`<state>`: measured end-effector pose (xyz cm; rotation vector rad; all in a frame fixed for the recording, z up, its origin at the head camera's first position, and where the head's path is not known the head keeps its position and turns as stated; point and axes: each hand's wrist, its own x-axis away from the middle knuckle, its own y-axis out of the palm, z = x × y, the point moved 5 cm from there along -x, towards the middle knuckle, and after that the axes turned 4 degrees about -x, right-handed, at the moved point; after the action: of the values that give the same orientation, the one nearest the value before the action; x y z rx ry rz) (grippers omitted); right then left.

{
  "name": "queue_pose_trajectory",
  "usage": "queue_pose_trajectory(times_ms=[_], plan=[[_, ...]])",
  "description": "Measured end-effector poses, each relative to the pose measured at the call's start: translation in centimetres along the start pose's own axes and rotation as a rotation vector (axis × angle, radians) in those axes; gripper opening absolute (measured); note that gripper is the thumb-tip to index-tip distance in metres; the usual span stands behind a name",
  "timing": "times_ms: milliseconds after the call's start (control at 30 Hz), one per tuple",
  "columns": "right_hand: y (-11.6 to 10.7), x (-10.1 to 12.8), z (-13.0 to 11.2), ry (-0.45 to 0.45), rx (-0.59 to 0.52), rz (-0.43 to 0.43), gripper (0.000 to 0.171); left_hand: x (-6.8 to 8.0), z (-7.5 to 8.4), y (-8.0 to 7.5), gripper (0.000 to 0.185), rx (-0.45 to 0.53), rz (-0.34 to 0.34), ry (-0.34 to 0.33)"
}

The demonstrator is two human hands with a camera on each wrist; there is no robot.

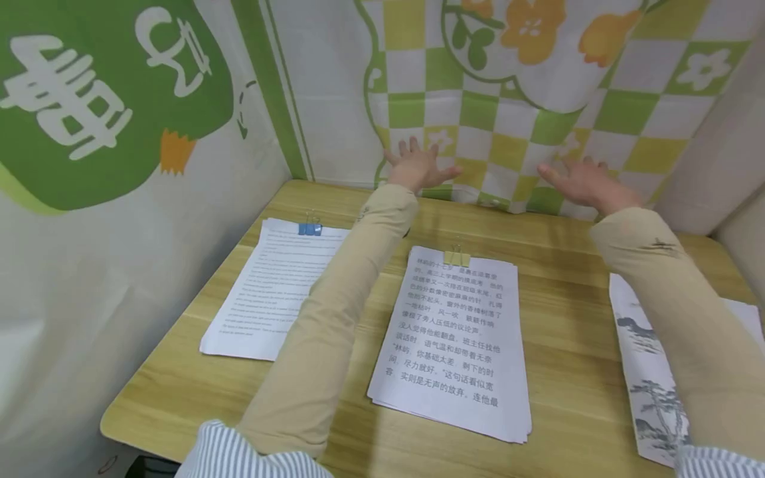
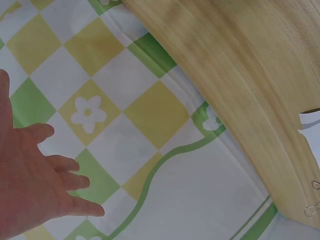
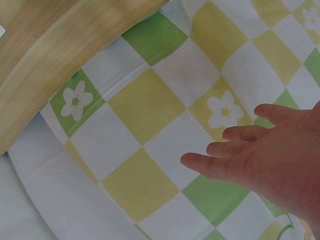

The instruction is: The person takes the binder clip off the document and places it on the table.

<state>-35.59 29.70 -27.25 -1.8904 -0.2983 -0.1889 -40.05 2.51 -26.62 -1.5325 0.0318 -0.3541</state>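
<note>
Both hands reaching toward the checkered cloth
The left hand and right hand are spreading flat (fingers straight, holding nothing) near the checkered cloth.

- A light wooden table fills the middle of the scene, with its grain running left to right.
- A stack of sheets printed with large Chinese text lies at the table's centre; a yellow binder clip grips its far edge.
- A stack of sheets in small print lies to the left, held at its far edge by a blue binder clip.
- Sheets printed with ink landscape pictures lie at the near right.
- A green banner with white characters hangs on the left.
</note>
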Motion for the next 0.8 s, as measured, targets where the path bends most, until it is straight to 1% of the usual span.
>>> queue_pose_trajectory(times_ms=[267, 467, 700, 800], plan=[[1.2, 0.0, 0.2, -0.011, 0.015, 0.005, 0.091, 0.0, 0.1, 0.6, 0.085, 0.034, -0.006, 0.009], [1.7, 1.4, 1.6, 0.019, 0.01, 0.018, 0.09, 0.0, 1.7, 1.0, 0.086, 0.027, -0.01, 0.062], [1.5, 3.1, 2.9, 0.066, -0.025, 0.049, 0.092, -0.1, 3.4, 1.1, 0.085, 0.025, -0.008, 0.125], [1.2, 3.7, 3.6, 0.064, -0.022, 0.075, 0.091, -0.4, 4.1, 1.3, 0.085, 0.018, -0.011, 0.148]])
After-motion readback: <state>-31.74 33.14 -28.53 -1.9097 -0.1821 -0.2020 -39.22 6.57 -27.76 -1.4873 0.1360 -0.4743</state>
